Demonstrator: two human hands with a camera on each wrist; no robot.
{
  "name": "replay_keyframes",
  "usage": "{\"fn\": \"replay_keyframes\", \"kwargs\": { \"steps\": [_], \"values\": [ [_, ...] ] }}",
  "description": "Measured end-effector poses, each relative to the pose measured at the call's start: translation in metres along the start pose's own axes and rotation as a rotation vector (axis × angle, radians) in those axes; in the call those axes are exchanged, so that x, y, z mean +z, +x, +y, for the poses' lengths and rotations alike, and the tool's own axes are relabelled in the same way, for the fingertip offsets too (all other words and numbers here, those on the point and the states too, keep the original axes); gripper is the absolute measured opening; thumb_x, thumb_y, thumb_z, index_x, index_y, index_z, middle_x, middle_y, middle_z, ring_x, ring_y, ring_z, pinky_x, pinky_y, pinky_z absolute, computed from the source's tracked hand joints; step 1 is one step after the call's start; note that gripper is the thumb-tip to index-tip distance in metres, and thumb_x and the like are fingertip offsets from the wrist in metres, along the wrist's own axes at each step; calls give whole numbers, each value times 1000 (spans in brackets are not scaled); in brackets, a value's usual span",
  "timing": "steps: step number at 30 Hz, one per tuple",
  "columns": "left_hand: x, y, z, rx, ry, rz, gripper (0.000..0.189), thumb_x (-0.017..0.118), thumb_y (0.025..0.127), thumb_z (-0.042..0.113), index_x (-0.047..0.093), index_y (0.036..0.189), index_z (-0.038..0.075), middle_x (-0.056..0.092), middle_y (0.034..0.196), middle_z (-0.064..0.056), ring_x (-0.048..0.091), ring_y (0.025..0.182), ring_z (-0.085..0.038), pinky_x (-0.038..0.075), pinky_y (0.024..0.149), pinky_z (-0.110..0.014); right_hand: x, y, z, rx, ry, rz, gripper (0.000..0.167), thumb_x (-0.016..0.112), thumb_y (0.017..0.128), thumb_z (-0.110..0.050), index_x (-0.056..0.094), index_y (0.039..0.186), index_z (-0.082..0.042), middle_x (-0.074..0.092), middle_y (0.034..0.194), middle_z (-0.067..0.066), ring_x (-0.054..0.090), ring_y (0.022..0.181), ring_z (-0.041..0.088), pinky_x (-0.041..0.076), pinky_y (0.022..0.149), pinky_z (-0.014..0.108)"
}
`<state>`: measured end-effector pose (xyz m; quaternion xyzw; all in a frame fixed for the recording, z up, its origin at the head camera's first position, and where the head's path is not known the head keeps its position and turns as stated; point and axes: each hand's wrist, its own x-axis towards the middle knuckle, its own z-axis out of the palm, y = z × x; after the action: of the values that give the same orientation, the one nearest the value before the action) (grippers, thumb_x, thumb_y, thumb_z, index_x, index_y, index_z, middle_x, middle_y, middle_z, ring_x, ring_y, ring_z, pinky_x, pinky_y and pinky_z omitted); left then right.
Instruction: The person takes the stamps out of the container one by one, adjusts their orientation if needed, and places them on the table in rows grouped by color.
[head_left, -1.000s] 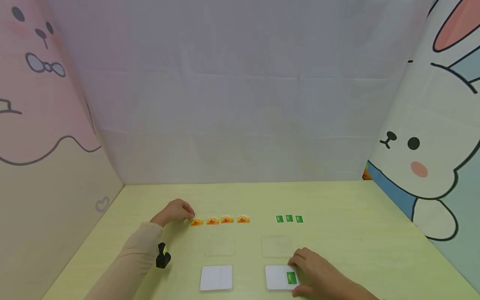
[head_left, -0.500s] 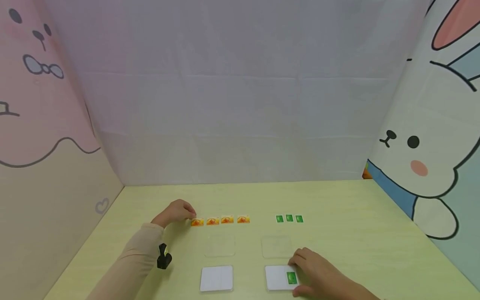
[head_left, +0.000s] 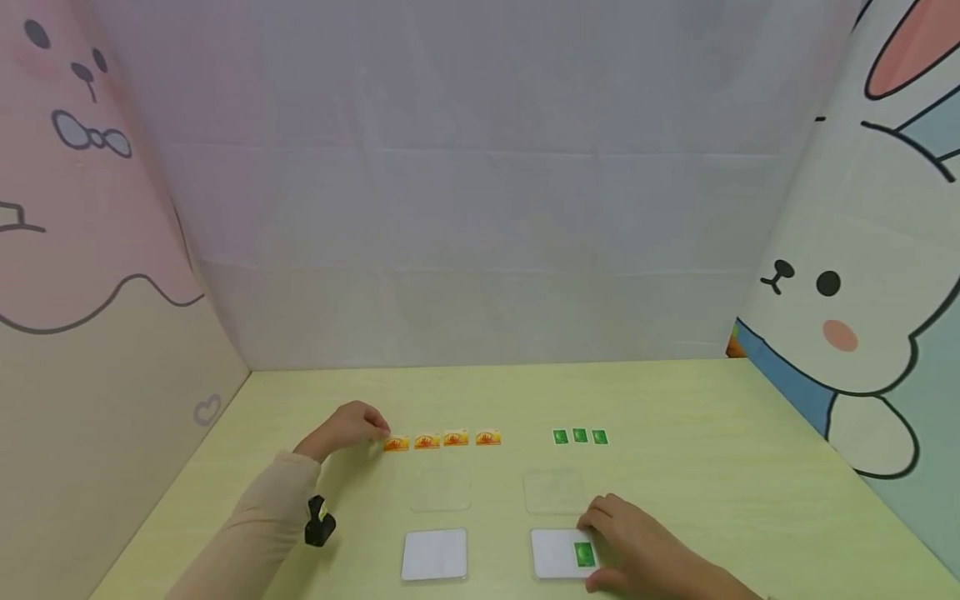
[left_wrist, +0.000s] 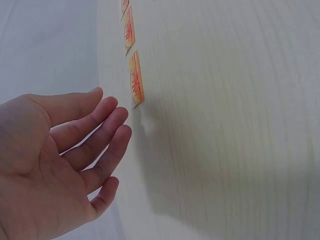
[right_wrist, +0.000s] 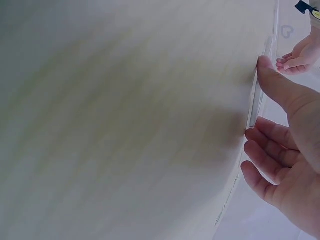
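Note:
My left hand [head_left: 347, 428] is at the left end of a row of small orange picture cards, with its fingertips close to the leftmost orange card [head_left: 396, 444]. In the left wrist view the fingers are loosely bent and hold nothing. At the front, my right hand [head_left: 637, 546] grips the right end of a flat clear case [head_left: 552, 554] with a white inside, thumb on the near edge and fingers on the far edge. On that white surface lies a small green card [head_left: 584, 554]. The right wrist view shows the case edge-on between thumb and fingers.
Three small green cards [head_left: 580, 436] lie in a row at the back right. A second white-filled case [head_left: 434, 554] sits to the left of the held one. Behind them are two clear, flat lids [head_left: 441, 490]. Printed side panels and a pale back cloth enclose the table.
Neither hand has moved noticeably; the cards and cases stay where they were. Only a slight shift of the head view shows.

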<state>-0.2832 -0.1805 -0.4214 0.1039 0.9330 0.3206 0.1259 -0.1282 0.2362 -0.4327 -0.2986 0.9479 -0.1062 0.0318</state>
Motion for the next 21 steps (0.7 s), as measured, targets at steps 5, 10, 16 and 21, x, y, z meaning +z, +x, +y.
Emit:
{"fn": "replay_keyframes", "kwargs": {
  "steps": [5, 10, 16, 21],
  "values": [
    [1, -3, -2, 12, -11, -20, 12, 68, 85, 11, 70, 90, 0, 68, 86, -8, 53, 77, -15, 43, 67, -27, -2, 0, 1, 15, 29, -35, 59, 67, 75, -65, 63, 110, -17, 59, 105, -11, 48, 90, 2, 50, 85, 27],
    [0, -12, 3, 39, -13, -37, 12, 67, 85, 9, 69, 91, -1, 68, 87, -9, 55, 78, -15, 45, 67, -28, 0, 0, 1, 3, 19, -27, 60, 65, 75, -66, 63, 109, -17, 58, 104, -11, 47, 89, 1, 50, 84, 27],
    [-1, -18, 8, 75, 7, -32, 12, 66, 86, 9, 69, 91, -2, 68, 91, -11, 58, 81, -17, 48, 70, -30, 2, 0, 0, -6, -13, 16, 58, 68, 75, -63, 63, 108, -15, 59, 105, -9, 49, 91, 4, 50, 85, 29],
    [2, -21, 9, 87, -5, -27, 11, 67, 85, 8, 68, 90, -1, 68, 91, -12, 57, 80, -17, 48, 70, -30, 1, -1, 0, -21, -26, 21, 60, 67, 76, -64, 63, 108, -14, 61, 105, -6, 51, 92, 6, 51, 87, 30]
  ]
}}
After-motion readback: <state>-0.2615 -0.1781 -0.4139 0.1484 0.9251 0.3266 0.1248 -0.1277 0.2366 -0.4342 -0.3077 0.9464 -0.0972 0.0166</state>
